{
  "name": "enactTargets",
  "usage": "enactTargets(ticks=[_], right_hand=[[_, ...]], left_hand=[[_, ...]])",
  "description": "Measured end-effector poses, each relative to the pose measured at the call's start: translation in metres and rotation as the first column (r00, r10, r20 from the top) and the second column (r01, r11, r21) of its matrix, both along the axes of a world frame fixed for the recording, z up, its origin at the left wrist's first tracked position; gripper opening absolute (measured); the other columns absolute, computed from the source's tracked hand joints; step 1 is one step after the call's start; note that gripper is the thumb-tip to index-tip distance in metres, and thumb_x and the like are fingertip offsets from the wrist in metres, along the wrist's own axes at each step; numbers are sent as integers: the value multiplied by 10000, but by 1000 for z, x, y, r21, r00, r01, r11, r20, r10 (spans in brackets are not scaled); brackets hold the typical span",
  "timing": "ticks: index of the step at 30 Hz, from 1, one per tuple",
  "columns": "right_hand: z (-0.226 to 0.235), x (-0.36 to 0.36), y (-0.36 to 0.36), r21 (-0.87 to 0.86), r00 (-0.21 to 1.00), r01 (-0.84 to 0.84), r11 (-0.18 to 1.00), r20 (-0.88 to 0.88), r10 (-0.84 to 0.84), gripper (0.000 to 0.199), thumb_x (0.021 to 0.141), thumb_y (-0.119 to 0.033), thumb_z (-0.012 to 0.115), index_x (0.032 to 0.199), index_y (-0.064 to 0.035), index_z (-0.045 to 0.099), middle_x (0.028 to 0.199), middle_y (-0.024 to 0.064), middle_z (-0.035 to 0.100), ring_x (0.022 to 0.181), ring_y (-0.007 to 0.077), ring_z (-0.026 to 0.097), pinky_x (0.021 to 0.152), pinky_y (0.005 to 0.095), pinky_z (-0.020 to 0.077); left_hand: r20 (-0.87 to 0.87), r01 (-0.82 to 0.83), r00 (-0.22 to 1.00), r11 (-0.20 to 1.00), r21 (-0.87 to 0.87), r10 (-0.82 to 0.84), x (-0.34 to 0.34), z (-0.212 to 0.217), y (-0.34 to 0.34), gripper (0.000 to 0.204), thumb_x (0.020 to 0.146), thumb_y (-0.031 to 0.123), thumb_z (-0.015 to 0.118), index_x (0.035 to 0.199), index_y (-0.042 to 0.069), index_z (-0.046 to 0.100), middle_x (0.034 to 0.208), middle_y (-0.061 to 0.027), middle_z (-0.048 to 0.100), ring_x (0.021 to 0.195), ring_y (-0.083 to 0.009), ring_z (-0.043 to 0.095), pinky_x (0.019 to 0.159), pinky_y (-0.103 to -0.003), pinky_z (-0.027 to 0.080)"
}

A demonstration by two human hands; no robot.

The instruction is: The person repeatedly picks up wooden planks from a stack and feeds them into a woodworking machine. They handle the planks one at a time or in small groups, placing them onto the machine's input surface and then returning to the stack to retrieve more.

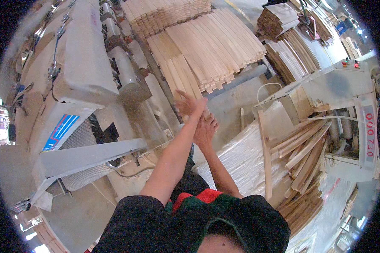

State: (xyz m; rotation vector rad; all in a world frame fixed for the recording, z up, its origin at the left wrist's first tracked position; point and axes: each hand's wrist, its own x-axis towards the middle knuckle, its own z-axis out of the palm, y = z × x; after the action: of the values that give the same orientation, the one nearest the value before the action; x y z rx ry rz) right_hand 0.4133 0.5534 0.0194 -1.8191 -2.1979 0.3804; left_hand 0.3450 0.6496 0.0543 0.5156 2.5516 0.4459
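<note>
Pale wooden slats [179, 74] run toward me from beside the large stack, and their near ends reach my hands. My left hand [190, 104] is over these ends, fingers stretched out and a little blurred, with nothing seen in them. Just below and to its right, my right hand [204, 128] has its fingers curled at the end of a slat; my left wrist partly hides this grip. Ahead, the layered stack of wooden slats [217, 46] lies with its uneven ends toward me.
A big grey machine [82, 59] with rollers [124, 67] stands on the left. At right, loose wood strips [304, 152] lie in a heap beside a pale machine housing [333, 88]. Plastic sheeting [245, 156] spreads near my right arm. A grey roller [240, 82] sits below the stack.
</note>
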Motion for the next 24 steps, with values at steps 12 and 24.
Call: enactTargets(ticks=[12,24], right_hand=[[-24,16,-3,-749,-567,-226,623,-419,-709,579,903,-528,370,1251,-71,438,1232,119,498,1090,289,530,915,445,427],[-33,5,-7,-770,-528,26,637,-552,-645,563,889,-508,399,1236,-65,394,1137,121,502,1029,298,549,865,426,460]], left_hand=[[-28,-78,997,995,-56,76,-3,-13,16,1302,543,515,802,1454,136,-48,1439,-301,145,1312,-457,234,967,-652,271],[-77,-122,990,991,-51,118,3,-6,21,1269,551,548,772,1460,166,-26,1410,-322,200,1299,-464,257,965,-643,279]])
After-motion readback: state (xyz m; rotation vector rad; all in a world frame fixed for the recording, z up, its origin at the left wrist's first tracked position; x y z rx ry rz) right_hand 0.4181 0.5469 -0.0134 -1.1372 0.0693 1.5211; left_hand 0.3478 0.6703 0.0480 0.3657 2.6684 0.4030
